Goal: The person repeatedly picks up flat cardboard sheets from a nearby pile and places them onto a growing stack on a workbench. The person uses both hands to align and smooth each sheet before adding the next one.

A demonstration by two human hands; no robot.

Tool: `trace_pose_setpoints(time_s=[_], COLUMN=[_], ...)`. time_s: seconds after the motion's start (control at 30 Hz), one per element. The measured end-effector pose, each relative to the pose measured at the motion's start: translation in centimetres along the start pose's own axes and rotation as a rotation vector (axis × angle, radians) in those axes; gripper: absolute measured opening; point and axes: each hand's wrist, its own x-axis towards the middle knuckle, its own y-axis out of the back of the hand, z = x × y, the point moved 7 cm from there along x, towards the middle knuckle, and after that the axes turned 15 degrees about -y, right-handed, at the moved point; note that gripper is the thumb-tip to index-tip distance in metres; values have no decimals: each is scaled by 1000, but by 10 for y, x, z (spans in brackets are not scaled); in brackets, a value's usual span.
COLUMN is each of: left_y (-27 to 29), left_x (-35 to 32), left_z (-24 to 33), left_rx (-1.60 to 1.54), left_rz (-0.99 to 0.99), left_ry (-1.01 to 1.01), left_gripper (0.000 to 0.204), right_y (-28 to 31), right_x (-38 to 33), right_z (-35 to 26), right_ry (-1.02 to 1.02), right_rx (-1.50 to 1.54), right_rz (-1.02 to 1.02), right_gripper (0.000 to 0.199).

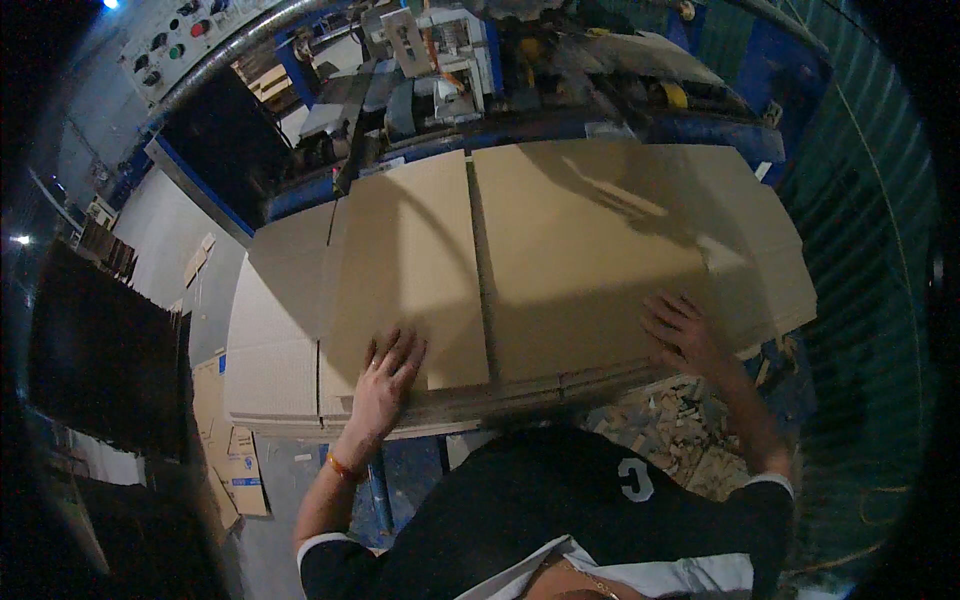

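Note:
A stack of flat brown cardboard sheets (580,240) lies in front of me, cut with slots and creased into panels. My left hand (390,370) rests on the near left part of the top sheet, fingers stretched forward. Farther right, my right hand (688,335) lies on the same sheet near its right front edge, fingers spread. Neither hand grips anything that I can see. Layered edges of the lower sheets show along the front of the stack.
A blue machine (450,130) with rollers stands behind the stack. A control panel (185,45) with buttons is at upper left. Cardboard scraps (685,440) are heaped below the right front. Dark stacks (100,330) and flattened cardboard (230,435) are at left; a green corrugated wall (870,300) is at right.

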Motion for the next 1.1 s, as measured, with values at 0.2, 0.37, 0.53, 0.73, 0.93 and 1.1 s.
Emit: trace_pose_setpoints(time_s=[0.2, 0.37, 0.53, 0.73, 0.93, 1.1], left_y=[-11, -2, -33, -55, -20, 12], left_x=[7, -11, -3, -1, 14, 10], left_z=[-19, -108, -206, -219, -180, -48], left_rx=[-110, -318, -226, -253, 17, -181], left_rz=[-120, 99, 439, 504, 351, 203], left_ry=[-65, 136, 580, 589, 565, 53], left_gripper=[57, 47, 35, 35, 51, 93], right_y=[-11, -27, -54, -37, -17, -5], right_x=[37, 59, 100, 120, 123, 43], right_z=[23, 185, 247, 218, 185, 95], right_ry=[29, -778, -767, -722, -861, -562], right_rx=[40, 837, 572, 242, 72, -32], right_rz=[58, 355, 242, 384, 272, 95], right_gripper=[45, 39, 27, 26, 30, 66])
